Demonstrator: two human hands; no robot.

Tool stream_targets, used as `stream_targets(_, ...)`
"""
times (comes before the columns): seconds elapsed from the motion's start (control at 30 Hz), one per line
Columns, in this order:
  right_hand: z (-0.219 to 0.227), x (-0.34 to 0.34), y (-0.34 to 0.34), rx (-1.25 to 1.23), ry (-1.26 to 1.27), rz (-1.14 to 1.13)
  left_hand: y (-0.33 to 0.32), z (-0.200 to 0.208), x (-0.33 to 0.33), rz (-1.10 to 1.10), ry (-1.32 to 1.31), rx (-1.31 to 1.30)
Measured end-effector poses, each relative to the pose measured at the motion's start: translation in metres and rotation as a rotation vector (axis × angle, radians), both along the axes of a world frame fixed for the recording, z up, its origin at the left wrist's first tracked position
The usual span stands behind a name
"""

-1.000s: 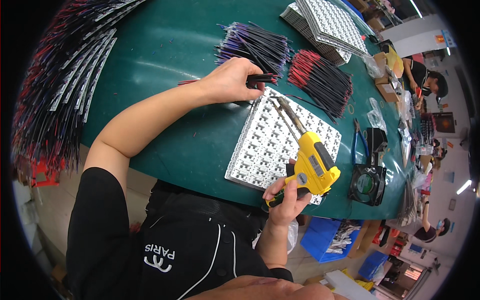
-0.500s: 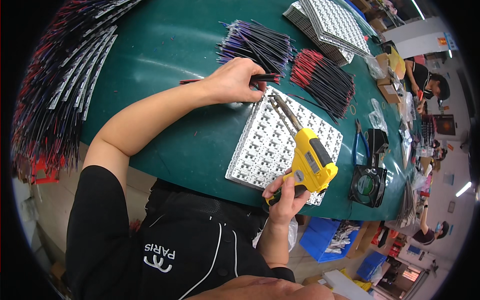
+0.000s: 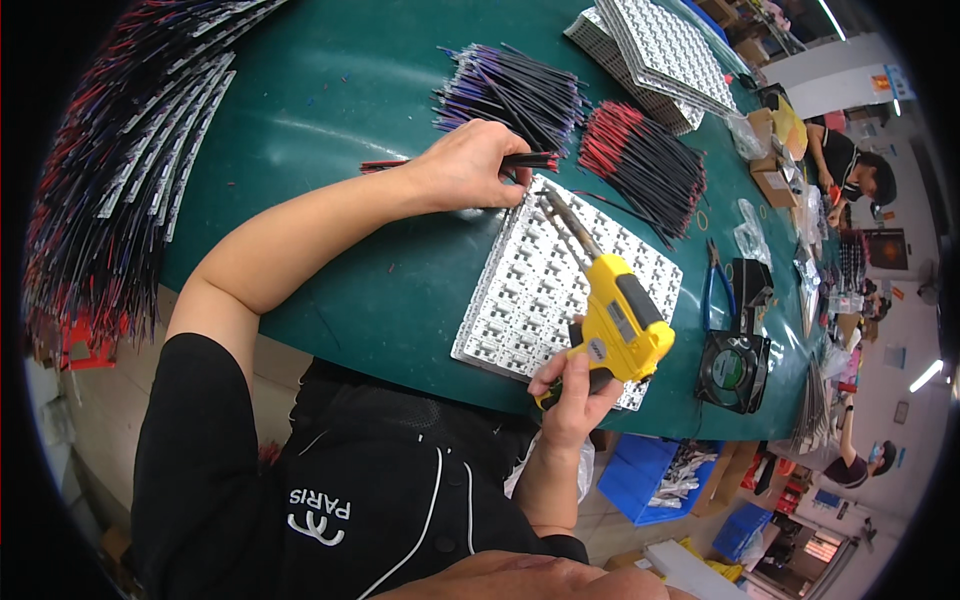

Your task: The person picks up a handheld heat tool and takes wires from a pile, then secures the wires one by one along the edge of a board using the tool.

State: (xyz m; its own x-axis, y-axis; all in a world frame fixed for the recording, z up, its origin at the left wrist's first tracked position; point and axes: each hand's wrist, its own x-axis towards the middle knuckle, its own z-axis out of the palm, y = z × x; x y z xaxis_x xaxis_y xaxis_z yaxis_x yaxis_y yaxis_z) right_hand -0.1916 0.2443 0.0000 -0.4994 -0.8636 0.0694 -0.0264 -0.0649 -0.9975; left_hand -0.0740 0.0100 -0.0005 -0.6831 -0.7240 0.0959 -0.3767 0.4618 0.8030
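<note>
The left hand point(image 3: 478, 165) pinches dark wires point(image 3: 535, 160) by the far corner of a white panel point(image 3: 505, 320); the right hand point(image 3: 575, 398) grips a yellow soldering gun point(image 3: 622, 318) over it. Near right, a blue bin point(image 3: 626, 482) contains pale strips point(image 3: 682, 474).

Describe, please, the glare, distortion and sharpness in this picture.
Head view: pale glare streaks the green table, whose near edge bows; head view, corners: black; head view, right: a lamp shows bright white; head view, centre: the yellow soldering gun looks fairly sharp.
</note>
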Motion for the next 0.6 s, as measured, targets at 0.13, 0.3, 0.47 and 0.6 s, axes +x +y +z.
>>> stream_targets(0.13,-0.001,-0.001,0.003,-0.08,-0.079,-0.057,0.001,0.001,0.001,-0.007,0.008,-0.012)
stream_targets(0.3,-0.006,0.002,0.004,-0.09,-0.099,-0.123,-0.002,-0.004,0.0,-0.016,0.057,-0.045)
stream_targets(0.47,-0.008,-0.001,0.006,-0.045,-0.117,-0.084,-0.006,0.0,0.002,-0.059,0.038,0.061)
stream_targets(0.6,-0.007,-0.001,0.005,-0.046,-0.11,-0.083,-0.008,-0.003,0.002,-0.095,0.057,0.053)
